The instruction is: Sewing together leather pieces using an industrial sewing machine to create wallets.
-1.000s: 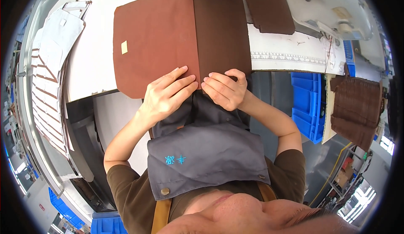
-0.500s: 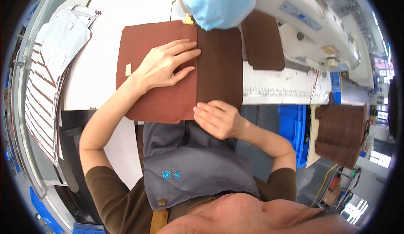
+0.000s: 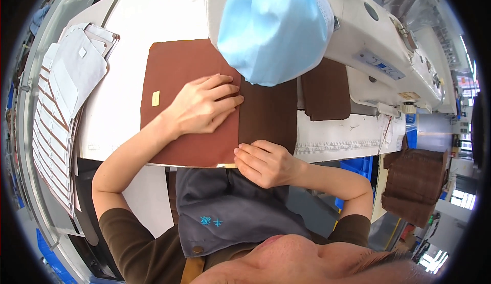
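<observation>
At twelve o'clock on the bench (image 3: 120, 105), the two-tone brown panel (image 3: 225, 138) lies under your open left hand (image 3: 204, 104); your right hand (image 3: 267, 164) touches its five o'clock edge, whether gripping I cannot tell.

At the left, a pile of pale grey pieces (image 3: 53, 125) with brown edges lies fanned out, the top one bearing a small light diamond-shaped mark (image 3: 82, 53). At the right, a ruler strip (image 3: 332, 145) runs along the near edge of the white table (image 3: 117, 105); a blue bin (image 3: 361, 167) sits below, near a brown stack (image 3: 413, 184). Another blue bin (image 3: 53, 256) shows at the lower left.
</observation>
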`<state>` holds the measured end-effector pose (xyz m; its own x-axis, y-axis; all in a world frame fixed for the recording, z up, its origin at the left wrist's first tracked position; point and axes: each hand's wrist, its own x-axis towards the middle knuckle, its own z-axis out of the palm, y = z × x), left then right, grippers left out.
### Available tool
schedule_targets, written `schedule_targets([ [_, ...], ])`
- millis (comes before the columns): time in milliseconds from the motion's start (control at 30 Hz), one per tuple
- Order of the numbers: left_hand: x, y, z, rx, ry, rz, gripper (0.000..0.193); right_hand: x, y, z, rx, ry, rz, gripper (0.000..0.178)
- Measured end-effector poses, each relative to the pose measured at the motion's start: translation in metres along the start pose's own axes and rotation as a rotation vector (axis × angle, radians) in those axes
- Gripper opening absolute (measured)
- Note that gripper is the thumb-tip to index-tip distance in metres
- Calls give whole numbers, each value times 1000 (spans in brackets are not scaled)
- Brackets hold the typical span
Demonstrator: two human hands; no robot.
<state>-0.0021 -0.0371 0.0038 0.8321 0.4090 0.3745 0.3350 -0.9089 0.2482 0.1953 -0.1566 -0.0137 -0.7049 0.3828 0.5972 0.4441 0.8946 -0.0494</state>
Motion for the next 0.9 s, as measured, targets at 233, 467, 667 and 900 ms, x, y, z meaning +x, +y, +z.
schedule_targets([
  [233,-5,3,1,-69,30,-6,20,9,19,1,0,-26,4,12],
  [467,-3,2,0,-49,65,-3,20,12,38,6,6,-21,37,11],
  [667,2,-10,-1,-71,46,-30,22,17,57,8,-24,-32,12,13],
  [900,-1,-18,-5,-102,34,105,23,22,75,19,-94,86,27,7],
])
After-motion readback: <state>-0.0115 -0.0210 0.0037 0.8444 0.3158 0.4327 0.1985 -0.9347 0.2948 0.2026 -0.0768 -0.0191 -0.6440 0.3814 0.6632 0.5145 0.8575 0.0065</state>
